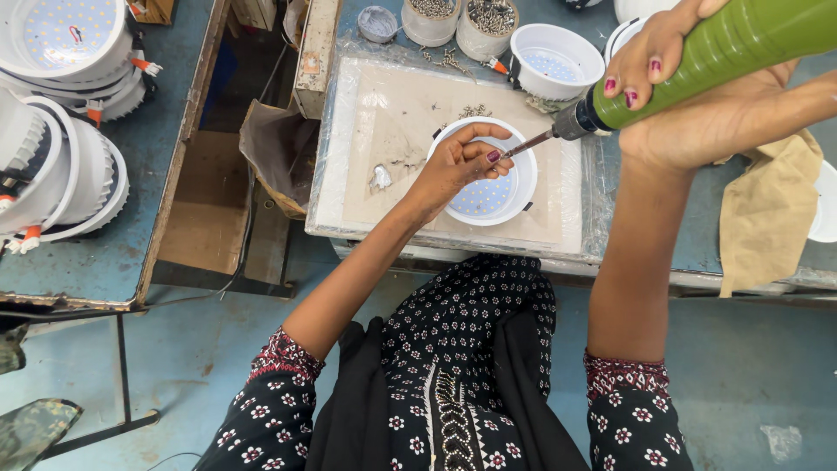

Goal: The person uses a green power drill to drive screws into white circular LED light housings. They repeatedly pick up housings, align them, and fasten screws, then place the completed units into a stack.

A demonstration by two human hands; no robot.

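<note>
Under left hand: round white lamp.

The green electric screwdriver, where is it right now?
In the head view, upper right: the green screwdriver is gripped in the right hand, its bit angled down-left to the left hand over the white lamp housing.

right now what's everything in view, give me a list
round lamp housing: one, white, on the work board, under the left hand
work board: one, pale, plastic-wrapped, on the blue bench
electric screwdriver: one, green, bit pointing into the housing
second housing: one, white, behind the board
screw tubs: two, white, at the bench's far edge
loose screws: several, grey, on the board
cloth: one, tan, at the bench's right
stacked housings: many, white, on the left table
left hand: on the housing, fingers at the bit
right hand: gripping the screwdriver
</note>
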